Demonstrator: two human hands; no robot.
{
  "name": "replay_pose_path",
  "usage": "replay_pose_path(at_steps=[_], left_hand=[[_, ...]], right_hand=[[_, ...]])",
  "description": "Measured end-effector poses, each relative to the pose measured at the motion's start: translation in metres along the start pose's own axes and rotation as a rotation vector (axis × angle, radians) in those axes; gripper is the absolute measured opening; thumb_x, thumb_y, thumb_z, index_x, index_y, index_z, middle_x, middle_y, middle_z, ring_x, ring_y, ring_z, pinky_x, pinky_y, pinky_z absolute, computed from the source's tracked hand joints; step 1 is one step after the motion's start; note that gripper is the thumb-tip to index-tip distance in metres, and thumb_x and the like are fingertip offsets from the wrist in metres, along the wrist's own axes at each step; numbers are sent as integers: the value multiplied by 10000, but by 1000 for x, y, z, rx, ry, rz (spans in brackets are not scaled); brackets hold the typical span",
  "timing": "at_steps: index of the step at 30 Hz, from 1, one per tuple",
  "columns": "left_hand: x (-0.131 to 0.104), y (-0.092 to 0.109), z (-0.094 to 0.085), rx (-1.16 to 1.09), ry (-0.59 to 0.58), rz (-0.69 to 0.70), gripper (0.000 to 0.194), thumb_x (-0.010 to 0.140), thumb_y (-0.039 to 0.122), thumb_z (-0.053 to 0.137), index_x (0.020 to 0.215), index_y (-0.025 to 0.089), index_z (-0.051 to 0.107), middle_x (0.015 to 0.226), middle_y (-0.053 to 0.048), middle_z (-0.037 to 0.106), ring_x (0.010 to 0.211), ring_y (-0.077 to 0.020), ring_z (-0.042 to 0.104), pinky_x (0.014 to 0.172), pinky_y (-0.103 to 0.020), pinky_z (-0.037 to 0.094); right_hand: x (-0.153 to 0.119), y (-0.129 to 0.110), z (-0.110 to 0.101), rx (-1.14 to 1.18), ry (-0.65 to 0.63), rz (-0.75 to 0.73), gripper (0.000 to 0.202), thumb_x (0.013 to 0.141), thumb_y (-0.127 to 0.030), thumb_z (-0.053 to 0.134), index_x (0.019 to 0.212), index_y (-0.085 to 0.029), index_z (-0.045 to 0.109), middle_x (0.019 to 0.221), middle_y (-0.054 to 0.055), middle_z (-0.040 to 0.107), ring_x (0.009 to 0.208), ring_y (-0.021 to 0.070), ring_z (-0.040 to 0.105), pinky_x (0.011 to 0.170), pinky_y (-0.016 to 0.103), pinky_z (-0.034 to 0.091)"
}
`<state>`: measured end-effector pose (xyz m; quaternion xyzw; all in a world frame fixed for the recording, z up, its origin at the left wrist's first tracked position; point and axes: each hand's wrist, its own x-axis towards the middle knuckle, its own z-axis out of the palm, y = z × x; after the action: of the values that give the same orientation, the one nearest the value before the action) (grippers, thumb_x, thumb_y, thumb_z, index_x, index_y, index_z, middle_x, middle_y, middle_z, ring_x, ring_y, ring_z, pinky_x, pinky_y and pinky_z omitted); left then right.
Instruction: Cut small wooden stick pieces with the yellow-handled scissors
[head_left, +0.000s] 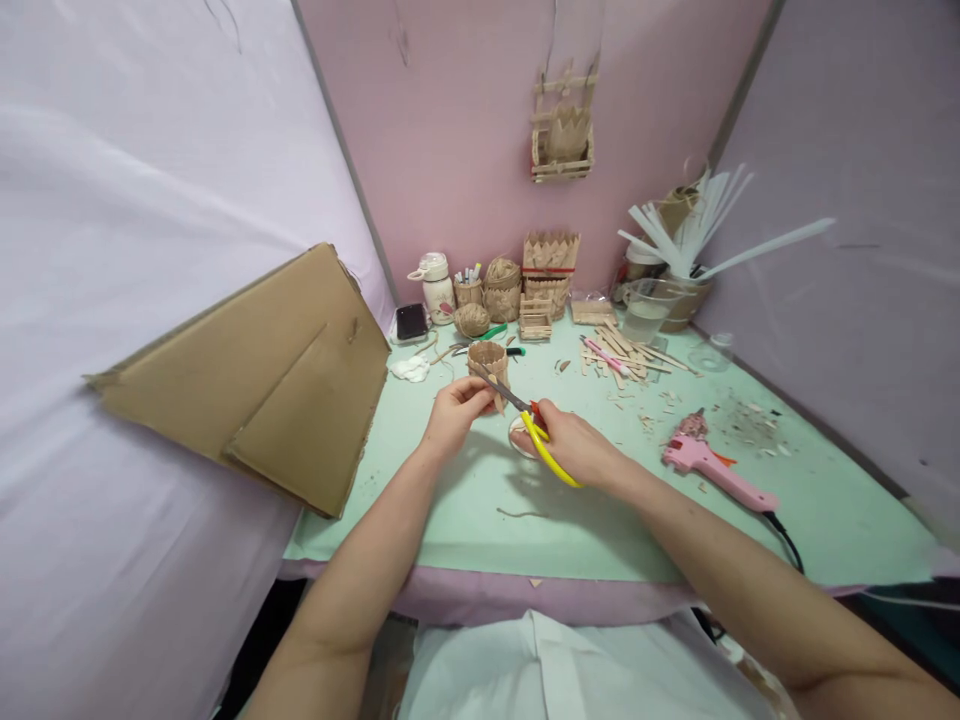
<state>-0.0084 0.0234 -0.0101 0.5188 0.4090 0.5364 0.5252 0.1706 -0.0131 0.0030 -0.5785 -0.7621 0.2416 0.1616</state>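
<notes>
from where i stand, the work is happening just about the centre of the frame. the left hand (456,412) is drawn into a pinch, thumb against fingertips, with a small tan strip (497,399) caught at the end of it. the right hand (574,445) is curled around the scissors (553,460), their yellow handles reaching down toward the lower right and the dark blades pointing up and left to the strip. i can't tell how wide the blades are parted, or whether they have bitten into it.

right behind the fingertips stands a little tan cup (487,354), upright on the green tabletop (480,545). from here the blades cross in front of it, and i can't say whether the strip is touching its wall.

i'd judge the step in hand to be trimming the strip. what the next move calls for, to my mind, is a firm pinch that keeps the strip from twisting, the left fingertips clear of the blade line, and a short, measured squeeze of the handles.

a heap of flat wooden sticks (626,352) lies right of centre, with scraps scattered below it. the pink glue gun (720,475) rests farther toward the right edge, out of both hands, and a loose bit of string (523,514) lies at lower centre.
</notes>
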Motion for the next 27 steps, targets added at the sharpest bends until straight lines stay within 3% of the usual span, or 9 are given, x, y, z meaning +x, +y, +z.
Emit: replay_pose_path(at_steps=[7,12,17,27], left_hand=[[-1,1,0,14,7,-53,258,632,320,704,797,124,667,722,-35,665,675,-121,600,685,-264,476],[-2,4,-1,1,1,-172,284,587,327,746,755,112,669,683,-34,651,632,-106,589,688,-271,482],[-5,9,0,-19,-22,-247,326,540,353,780,732,113,671,662,-35,644,601,-99,578,672,-269,482],[-8,10,-1,-38,-123,-285,317,553,381,777,680,114,665,636,-29,621,587,-76,545,638,-228,455]], right_hand=[[1,7,2,67,-58,-34,391,796,-599,447,795,-208,427,737,21,579,618,145,486,549,243,301],[0,5,-2,177,-164,-45,404,795,-605,449,757,-205,415,707,-3,530,627,135,458,570,243,321],[-7,-6,-17,293,-318,-122,415,821,-605,388,715,-204,367,627,-48,369,564,98,337,519,227,294],[-13,-5,-19,348,-432,-72,453,841,-635,324,680,-212,323,520,-66,315,453,78,294,423,207,272]])
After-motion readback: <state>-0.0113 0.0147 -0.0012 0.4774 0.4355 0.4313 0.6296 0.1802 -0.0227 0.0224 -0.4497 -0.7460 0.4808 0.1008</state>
